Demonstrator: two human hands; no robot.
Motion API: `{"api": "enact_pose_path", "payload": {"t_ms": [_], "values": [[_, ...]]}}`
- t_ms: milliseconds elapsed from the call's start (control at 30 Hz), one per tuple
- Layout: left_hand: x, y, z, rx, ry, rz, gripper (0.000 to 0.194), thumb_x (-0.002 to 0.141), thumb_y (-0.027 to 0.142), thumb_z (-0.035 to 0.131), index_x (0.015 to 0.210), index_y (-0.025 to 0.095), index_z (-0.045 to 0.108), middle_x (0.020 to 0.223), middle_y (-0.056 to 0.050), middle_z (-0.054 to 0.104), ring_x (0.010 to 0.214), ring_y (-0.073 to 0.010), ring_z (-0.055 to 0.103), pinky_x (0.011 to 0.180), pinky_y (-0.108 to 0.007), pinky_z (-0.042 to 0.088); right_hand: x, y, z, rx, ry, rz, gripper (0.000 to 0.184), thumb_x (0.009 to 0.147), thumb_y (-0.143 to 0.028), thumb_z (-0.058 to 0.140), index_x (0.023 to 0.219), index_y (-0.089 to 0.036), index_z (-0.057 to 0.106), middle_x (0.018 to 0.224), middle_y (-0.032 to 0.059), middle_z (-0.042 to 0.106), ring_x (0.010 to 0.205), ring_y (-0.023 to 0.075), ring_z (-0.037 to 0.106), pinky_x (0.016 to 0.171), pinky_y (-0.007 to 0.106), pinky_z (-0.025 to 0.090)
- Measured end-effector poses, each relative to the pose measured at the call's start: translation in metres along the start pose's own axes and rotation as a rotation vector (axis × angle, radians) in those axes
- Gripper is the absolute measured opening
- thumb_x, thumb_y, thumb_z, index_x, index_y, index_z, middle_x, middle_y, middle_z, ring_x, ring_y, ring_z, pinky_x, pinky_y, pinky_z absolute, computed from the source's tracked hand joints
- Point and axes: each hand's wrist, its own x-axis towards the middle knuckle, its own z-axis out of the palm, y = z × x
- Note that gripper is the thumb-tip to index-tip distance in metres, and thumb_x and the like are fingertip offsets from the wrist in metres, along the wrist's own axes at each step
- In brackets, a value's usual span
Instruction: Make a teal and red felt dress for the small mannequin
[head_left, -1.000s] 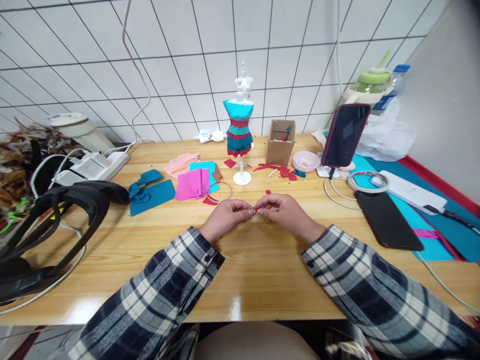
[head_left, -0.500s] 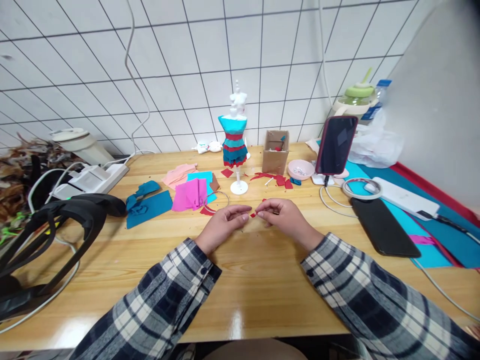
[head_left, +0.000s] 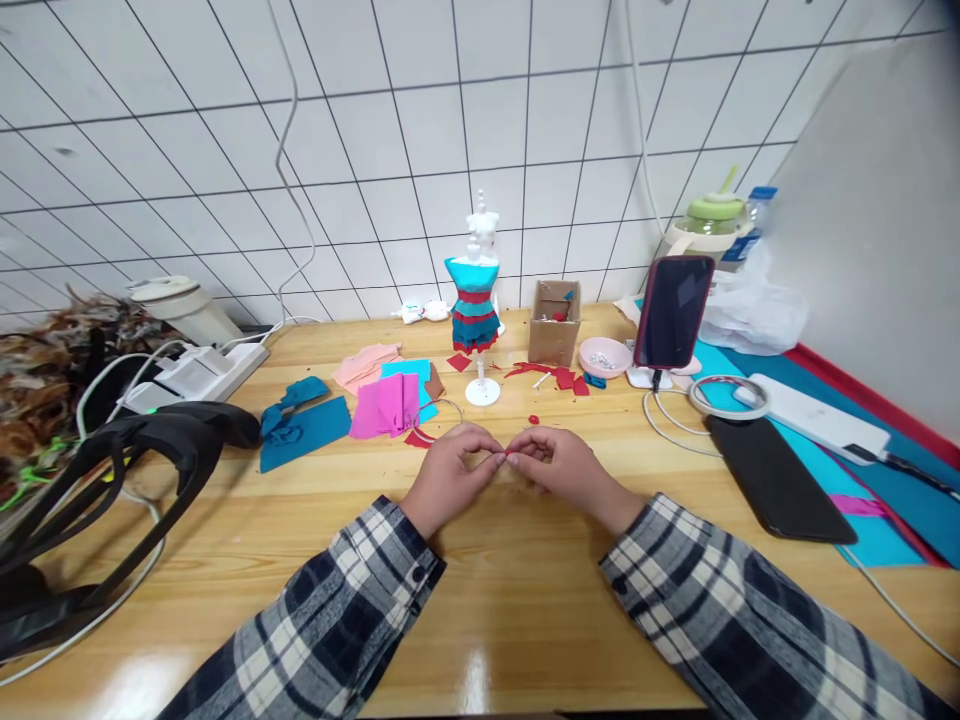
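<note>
Between the fingertips of both hands is a tiny red piece of paper or cloth (head_left: 508, 453), mostly covered by the fingers. My left hand (head_left: 455, 472) pinches it from the left, and my right hand (head_left: 564, 464) from the right, thumbs and forefingers nearly meeting above the table. Another small red bit (head_left: 533, 420) lies just beyond my right hand. Behind the hands stands a small white dress form (head_left: 482, 392) wearing a layered turquoise, teal and red dress (head_left: 475, 305). A thin ring (head_left: 452, 403) and a red scrap (head_left: 417, 439) lie by my left hand.
Magenta (head_left: 384, 405) and teal pieces (head_left: 313, 433) lie left. A cardboard box (head_left: 555, 335), pink bowl (head_left: 605, 357) and red scraps (head_left: 564, 378) are at the back. Phones (head_left: 675, 312), a tape roll (head_left: 729, 410) and a power bank (head_left: 817, 415) sit right; a black headset (head_left: 169, 470) left.
Half a second ago my left fingers were apart and only my right hand held the red piece; now both hands pinch it again. The camera view has tilted upward.
</note>
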Motion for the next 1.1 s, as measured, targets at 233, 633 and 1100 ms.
{"api": "enact_pose_path", "payload": {"t_ms": [233, 633, 1100], "values": [[-0.002, 0.003, 0.001, 0.164, -0.045, 0.071, 0.009, 0.084, 0.023, 0.061, 0.081, 0.019, 0.068, 0.086, -0.005, 0.066, 0.085, -0.0185, 0.061, 0.08, -0.034, 0.047, 0.003, 0.005, 0.001, 0.07, 0.013, 0.021, 0.017, 0.074, -0.035, 0.064, 0.079, -0.018, 0.064, 0.063, -0.0015, 0.058, 0.053, 0.0111, 0.05, 0.046, 0.023, 0.045], [-0.003, 0.002, -0.005, 0.215, -0.096, 0.139, 0.016, 0.085, 0.032, 0.062, 0.093, 0.022, 0.071, 0.096, -0.007, 0.066, 0.092, -0.0204, 0.059, 0.083, -0.037, 0.046, -0.003, 0.001, 0.005, -0.262, 0.136, -0.216, 0.008, 0.078, -0.025, 0.061, 0.079, -0.021, 0.068, 0.07, -0.0005, 0.067, 0.064, 0.0132, 0.058, 0.06, 0.024, 0.043], [-0.003, -0.001, -0.002, 0.134, -0.077, 0.105, 0.025, 0.081, 0.039, 0.067, 0.098, 0.021, 0.072, 0.094, -0.007, 0.069, 0.09, -0.0199, 0.061, 0.083, -0.035, 0.047, 0.001, 0.003, -0.001, -0.145, 0.109, -0.128, 0.012, 0.078, -0.03, 0.06, 0.078, -0.019, 0.065, 0.071, -0.0006, 0.065, 0.061, 0.012, 0.055, 0.057, 0.024, 0.041]]}}
